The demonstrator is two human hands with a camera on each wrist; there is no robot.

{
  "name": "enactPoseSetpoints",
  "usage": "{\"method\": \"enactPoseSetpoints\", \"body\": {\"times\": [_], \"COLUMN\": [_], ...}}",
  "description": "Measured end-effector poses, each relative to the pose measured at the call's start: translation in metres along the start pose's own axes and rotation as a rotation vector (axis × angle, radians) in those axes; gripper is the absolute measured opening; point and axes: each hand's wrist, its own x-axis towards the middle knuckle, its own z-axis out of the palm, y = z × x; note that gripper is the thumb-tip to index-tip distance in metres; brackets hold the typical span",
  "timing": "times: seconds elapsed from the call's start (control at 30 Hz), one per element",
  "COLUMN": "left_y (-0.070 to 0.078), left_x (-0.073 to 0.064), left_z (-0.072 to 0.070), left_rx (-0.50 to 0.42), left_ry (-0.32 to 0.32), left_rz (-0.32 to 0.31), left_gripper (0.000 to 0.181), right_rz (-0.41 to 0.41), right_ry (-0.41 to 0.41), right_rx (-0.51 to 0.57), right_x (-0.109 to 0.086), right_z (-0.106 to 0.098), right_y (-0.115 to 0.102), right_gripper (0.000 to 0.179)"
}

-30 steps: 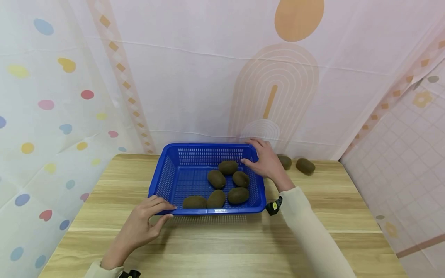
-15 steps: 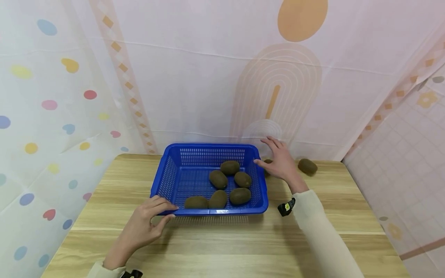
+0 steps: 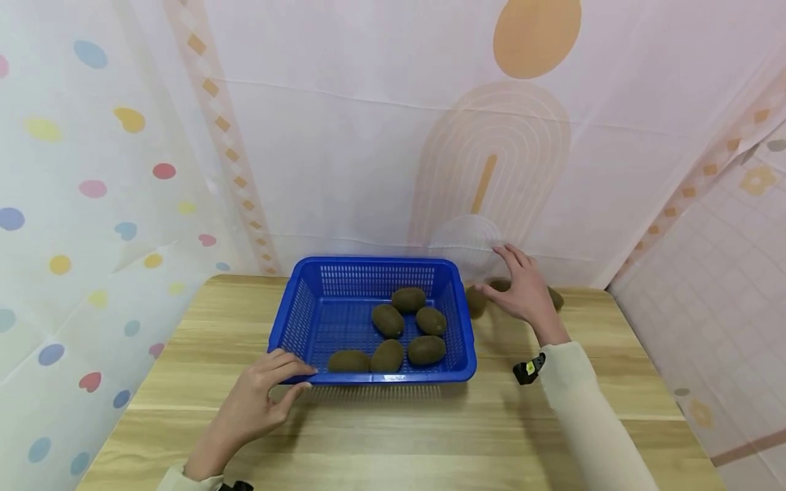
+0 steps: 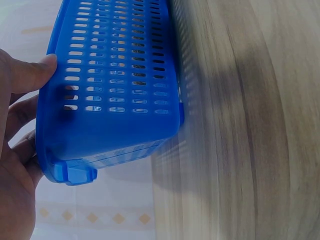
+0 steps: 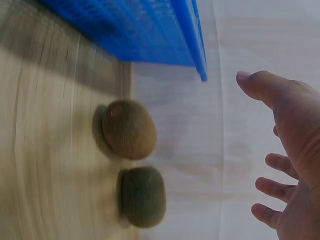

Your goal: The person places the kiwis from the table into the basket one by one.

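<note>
A blue plastic basket (image 3: pixel 372 377) with slotted walls stands on the table, several brown kiwis (image 3: pixel 388 320) lying inside it. My left hand (image 3: pixel 260 389) pinches the rim at the near left corner; in the left wrist view the thumb (image 4: pixel 37 72) lies on the rim's near side and the other fingers behind it. To the right of the basket, my right hand (image 3: pixel 522 290) hovers with fingers spread, holding nothing. Below it lie loose kiwis: one (image 3: pixel 475 302) beside the basket wall, another (image 3: pixel 499 284) partly hidden by the hand, a third (image 3: pixel 556 299) behind the wrist.
The wooden table (image 3: pixel 393 443) reaches back to a patterned cloth (image 3: pixel 344 150) hanging behind it. Cloth with coloured dots covers the left side, and a checked cloth (image 3: pixel 724 286) the right. The right wrist view has two kiwis (image 5: pixel 129 129) near the table's back edge.
My right hand has left the basket's right rim area and moved right, over the loose kiwis, uncovering the one beside the basket. The left hand keeps its grip on the rim.
</note>
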Motion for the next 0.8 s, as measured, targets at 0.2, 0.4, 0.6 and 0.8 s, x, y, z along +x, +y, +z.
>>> {"method": "enactPoseSetpoints", "body": {"times": [0.2,0.4,0.6,0.8], "left_y": [0.001,0.001,0.001,0.002], "left_x": [0.000,-0.001,-0.002,-0.001], "left_z": [-0.001,0.000,0.000,-0.001], "left_rx": [0.008,0.016,0.019,0.024], "left_ry": [-0.002,-0.008,-0.004,-0.009], "left_rz": [-0.013,-0.013,-0.011,-0.018], "left_gripper": [0.027,0.027,0.028,0.027], "right_rz": [0.043,0.080,0.119,0.152], "right_ry": [-0.006,-0.018,-0.039,-0.058], "right_rx": [-0.006,-0.019,-0.027,-0.036], "right_x": [-0.004,-0.008,-0.013,-0.015], "right_z": [-0.005,-0.009,-0.011,-0.010], "right_y": [0.018,0.038,0.056,0.073], "right_gripper": [0.087,0.088,0.090,0.091]}}
